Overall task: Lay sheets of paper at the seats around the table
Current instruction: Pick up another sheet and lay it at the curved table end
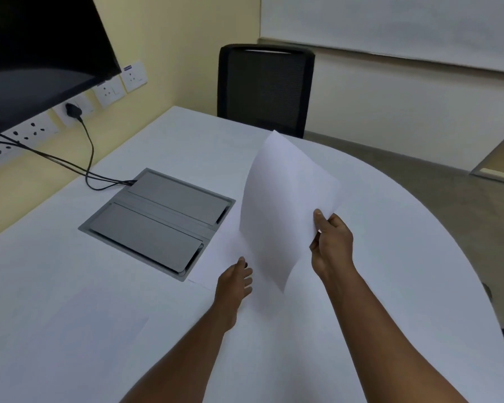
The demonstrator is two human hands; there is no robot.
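My right hand (330, 242) pinches the right edge of a white sheet of paper (282, 205), which curls upward above the white table (405, 257). My left hand (234, 282) rests palm down with fingers spread on flat paper (221, 257) lying on the table beside the grey panel. Another sheet (96, 318) lies flat on the near left of the table, faint against the white top. A black mesh chair (264, 88) stands at the far side of the table.
A grey cable box (157, 219) is set into the tabletop, with black cables (88, 158) running to wall sockets (111, 88). A dark screen (35, 53) hangs at the upper left. A whiteboard (390, 24) covers the far wall. The table's right edge is rounded.
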